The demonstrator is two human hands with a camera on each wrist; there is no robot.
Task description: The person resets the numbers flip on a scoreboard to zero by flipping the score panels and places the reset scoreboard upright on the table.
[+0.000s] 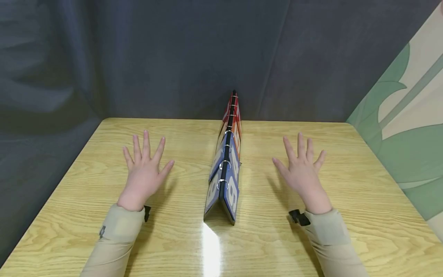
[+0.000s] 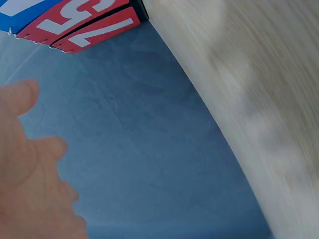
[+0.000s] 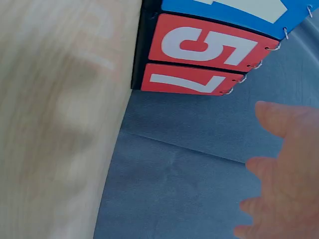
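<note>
A tent-shaped flip scoreboard (image 1: 226,161) stands in the middle of the wooden table (image 1: 187,246), its ring-bound spine running away from me, with blue number cards near and red ones far. Its red cards (image 2: 84,22) show in the left wrist view and again as red cards (image 3: 199,59) in the right wrist view, reading 5 and 7. My left hand (image 1: 144,169) hovers left of the scoreboard, fingers spread and straight, holding nothing. My right hand (image 1: 302,169) hovers to its right, likewise spread and empty. Neither hand touches the scoreboard.
A dark grey cloth backdrop (image 1: 173,57) hangs behind the table and along its left side. A wall panel with green leaf shapes (image 1: 408,130) borders the right side. Small black straps sit at both wrists.
</note>
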